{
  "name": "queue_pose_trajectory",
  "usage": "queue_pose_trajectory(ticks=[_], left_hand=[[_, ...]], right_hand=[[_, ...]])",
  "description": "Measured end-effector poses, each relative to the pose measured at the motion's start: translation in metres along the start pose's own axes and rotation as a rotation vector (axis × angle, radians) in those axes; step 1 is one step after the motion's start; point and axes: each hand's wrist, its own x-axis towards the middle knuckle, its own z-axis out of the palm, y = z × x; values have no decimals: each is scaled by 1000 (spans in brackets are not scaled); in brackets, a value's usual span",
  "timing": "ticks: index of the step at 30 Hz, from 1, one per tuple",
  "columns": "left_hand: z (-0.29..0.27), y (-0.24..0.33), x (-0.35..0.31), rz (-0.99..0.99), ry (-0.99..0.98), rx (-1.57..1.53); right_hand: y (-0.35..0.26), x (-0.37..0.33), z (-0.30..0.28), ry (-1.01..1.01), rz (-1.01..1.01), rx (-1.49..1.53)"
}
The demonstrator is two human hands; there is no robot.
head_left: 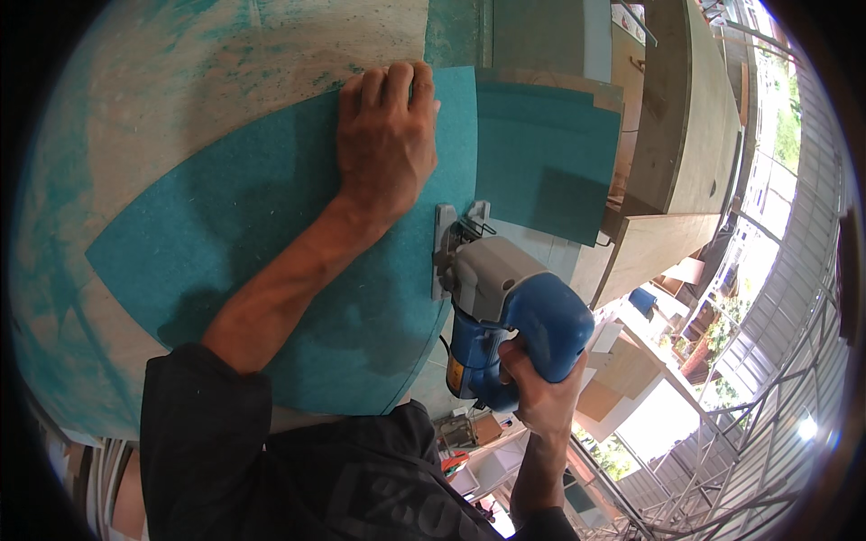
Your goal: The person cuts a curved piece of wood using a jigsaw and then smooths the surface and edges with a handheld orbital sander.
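A large teal board with curved sides and a pointed left end lies on a paint-stained work surface. My left hand presses on it near the far edge. Its fingers are held together and bend over that edge; the fingertips are hidden. My right hand is wrapped round the handle of a blue and grey jigsaw. The saw's metal base plate sits along the board's right edge. I cannot make out the blade.
A second teal board lies just right of the first. Wooden panels form a box-like piece at the far right. The table's stained surface extends beyond the board. Lower right are sheet offcuts and a metal roof frame.
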Motion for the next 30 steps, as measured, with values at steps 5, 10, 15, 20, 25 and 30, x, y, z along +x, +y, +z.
queue_pose_trajectory(ticks=[5, 10, 15, 20, 25, 30], left_hand=[[-2, 0, 1, 4, -8, -10], [-3, 2, 2, -4, -14, -20], [-5, 0, 2, 2, -10, -18], [0, 1, -1, 3, -6, -11], [0, 1, -3, 1, -8, -11], [-1, 1, -3, 3, 2, -53]], right_hand=[[-5, 2, 2, 7, -12, -6], [-5, 4, 6, 71, -64, 7], [-13, 7, 4, 46, -14, -13], [-12, 10, 2, 49, 1, -8], [-13, 15, 6, 25, -104, -10], [-20, 16, 3, 27, -11, -15]])
